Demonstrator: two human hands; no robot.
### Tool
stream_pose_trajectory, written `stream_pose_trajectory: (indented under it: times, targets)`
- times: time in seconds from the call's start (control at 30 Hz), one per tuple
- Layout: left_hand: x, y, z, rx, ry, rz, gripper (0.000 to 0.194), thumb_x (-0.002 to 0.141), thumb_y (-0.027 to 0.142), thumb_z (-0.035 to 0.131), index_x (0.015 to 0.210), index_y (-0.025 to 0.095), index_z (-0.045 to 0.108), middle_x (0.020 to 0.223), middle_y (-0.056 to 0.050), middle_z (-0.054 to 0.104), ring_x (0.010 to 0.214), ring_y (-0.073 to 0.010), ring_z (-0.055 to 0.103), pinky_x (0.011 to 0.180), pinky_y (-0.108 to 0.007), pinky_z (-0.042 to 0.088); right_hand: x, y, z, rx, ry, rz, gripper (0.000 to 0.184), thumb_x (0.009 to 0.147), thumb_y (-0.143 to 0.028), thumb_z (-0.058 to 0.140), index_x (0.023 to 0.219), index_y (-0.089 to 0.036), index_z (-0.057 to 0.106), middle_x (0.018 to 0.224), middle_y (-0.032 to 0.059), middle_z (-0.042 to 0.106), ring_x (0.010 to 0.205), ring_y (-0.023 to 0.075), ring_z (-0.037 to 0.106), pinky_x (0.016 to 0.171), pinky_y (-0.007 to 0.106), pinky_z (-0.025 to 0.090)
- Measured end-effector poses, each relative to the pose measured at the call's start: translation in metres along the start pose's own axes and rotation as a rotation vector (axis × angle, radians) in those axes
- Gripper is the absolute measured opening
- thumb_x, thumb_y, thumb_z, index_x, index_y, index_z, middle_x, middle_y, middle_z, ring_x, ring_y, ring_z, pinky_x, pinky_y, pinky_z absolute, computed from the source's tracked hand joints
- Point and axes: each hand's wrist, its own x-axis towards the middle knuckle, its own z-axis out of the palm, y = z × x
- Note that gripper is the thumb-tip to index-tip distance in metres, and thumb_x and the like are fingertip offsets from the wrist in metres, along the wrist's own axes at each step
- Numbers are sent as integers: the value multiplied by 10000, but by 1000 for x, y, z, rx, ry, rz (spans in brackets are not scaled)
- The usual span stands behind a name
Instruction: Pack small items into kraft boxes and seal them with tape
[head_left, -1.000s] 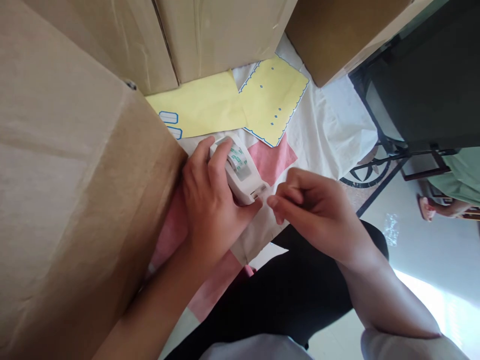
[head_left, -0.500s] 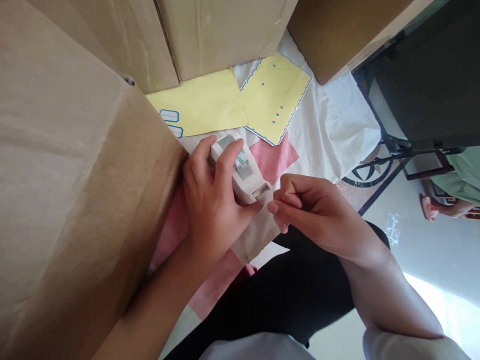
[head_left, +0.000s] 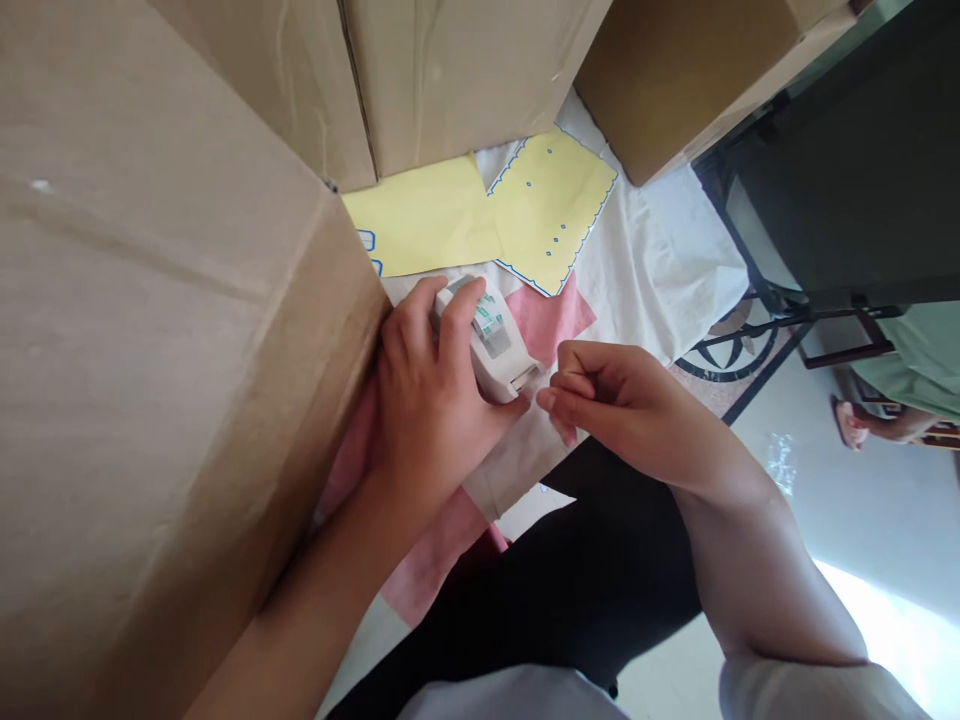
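Observation:
My left hand (head_left: 431,385) is wrapped round a small white tape dispenser (head_left: 501,345) with a grey window and green print. Its fingers lie over the far side, and the thumb presses near the slotted end. My right hand (head_left: 615,400) is closed in a pinch just beside that end, thumb against curled fingers. A faint see-through strip, which looks like clear tape (head_left: 535,376), spans the small gap between the slot and my right fingertips. Beyond the dispenser lie two yellow paper sheets with blue printed outlines, a plain-edged one (head_left: 427,220) and a scalloped one (head_left: 555,210).
A large cardboard box (head_left: 195,300) rises close on my left, and more boxes (head_left: 465,80) stand behind the sheets. Another box (head_left: 675,80) is at the upper right. Pink and white cloth (head_left: 637,260) lies underneath. A dark chair (head_left: 862,170) and another person's foot (head_left: 851,425) are at right.
The view has shifted slightly, so the left box fills more of it. Both hands keep nearly the same hold, with the right fingertips still close to the dispenser's end.

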Motion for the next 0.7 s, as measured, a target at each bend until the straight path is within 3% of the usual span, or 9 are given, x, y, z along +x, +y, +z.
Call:
stream_pose_trajectory:
  times: [0.23, 0.5, 0.7]
  targets:
    - [0, 1, 0, 27, -9, -12, 848, 745, 480, 807, 1461, 215, 437, 1498, -178, 464, 1309, -400, 508, 1073, -514, 457, 7, 4, -1, -163, 23, 33, 424, 927, -197, 654, 704, -214, 294, 621, -43, 542, 624, 102, 491, 552, 257, 296]
    - [0, 0, 2, 45, 4, -5, 840, 752, 472, 815, 1452, 190, 445, 1493, -185, 479, 1297, -395, 520, 1046, -495, 470, 9, 3, -4, 7, -38, -18, 505, 897, -270, 757, 676, -216, 306, 582, -63, 473, 604, 97, 511, 594, 251, 364]
    - [0, -3, 2, 34, 1, 29, 787, 829, 534, 737, 1469, 187, 436, 1491, -194, 471, 1336, -403, 495, 1080, -508, 448, 12, 11, 0, 87, -49, -24, 509, 906, -313, 747, 680, -214, 302, 592, -49, 537, 590, 83, 496, 570, 240, 323]
